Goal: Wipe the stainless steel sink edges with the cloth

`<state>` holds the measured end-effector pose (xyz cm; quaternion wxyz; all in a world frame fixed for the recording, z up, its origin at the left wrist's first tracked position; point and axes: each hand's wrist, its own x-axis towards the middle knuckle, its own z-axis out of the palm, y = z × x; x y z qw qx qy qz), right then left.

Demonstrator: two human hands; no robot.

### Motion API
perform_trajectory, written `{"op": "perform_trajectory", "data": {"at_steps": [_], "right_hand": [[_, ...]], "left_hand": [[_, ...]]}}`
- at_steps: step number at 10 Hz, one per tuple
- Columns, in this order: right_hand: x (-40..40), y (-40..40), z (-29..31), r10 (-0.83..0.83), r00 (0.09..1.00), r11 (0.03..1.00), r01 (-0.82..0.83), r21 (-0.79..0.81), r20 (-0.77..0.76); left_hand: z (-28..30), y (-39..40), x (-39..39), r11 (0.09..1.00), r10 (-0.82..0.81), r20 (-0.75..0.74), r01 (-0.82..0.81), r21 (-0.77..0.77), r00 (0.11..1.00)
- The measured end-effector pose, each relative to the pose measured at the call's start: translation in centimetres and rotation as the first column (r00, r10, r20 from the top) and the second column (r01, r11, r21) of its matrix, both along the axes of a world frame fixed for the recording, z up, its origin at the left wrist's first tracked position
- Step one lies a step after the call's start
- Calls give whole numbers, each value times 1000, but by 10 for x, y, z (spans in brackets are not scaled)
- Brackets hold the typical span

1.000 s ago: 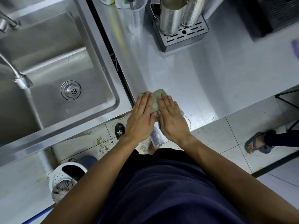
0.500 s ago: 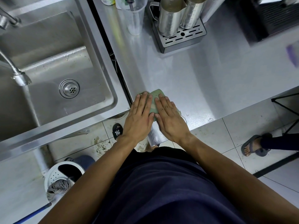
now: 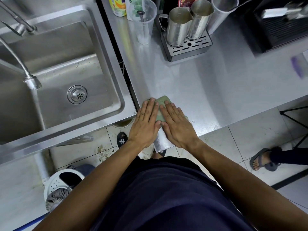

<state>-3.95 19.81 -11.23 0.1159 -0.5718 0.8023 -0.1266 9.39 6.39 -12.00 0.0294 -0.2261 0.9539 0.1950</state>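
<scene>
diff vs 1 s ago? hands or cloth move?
No visible change. Left hand and right hand stay flat, side by side, pressing the green cloth onto the counter at its corner beside the sink. Nothing gripped or released. Only the camera view shifted a little.

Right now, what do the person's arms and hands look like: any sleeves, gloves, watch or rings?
Both forearms are bare up to the frame edge, with no sleeves in view. The left hand and the right hand wear no gloves, and no watch, bracelet or ring shows on the wrists or fingers. Fingernails are short and unpainted. The only clothing visible is a dark navy garment over the torso.
</scene>
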Motion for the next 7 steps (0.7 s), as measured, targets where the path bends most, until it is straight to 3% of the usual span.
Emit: {"op": "perform_trajectory", "data": {"at_steps": [2,5,7], "right_hand": [[0,12,3,40,997,999,-40,14,-62],[1,14,1,25,998,1000,-24,-18,61],[-9,28,7,80,997,965,-72,-254,22]], "left_hand": [[-3,6,6,1000,3,-8,-3,13,1000],[5,-3,7,998,-35,-22,36,60,999],[14,-1,30,997,-72,-148,68,-34,986]]}}
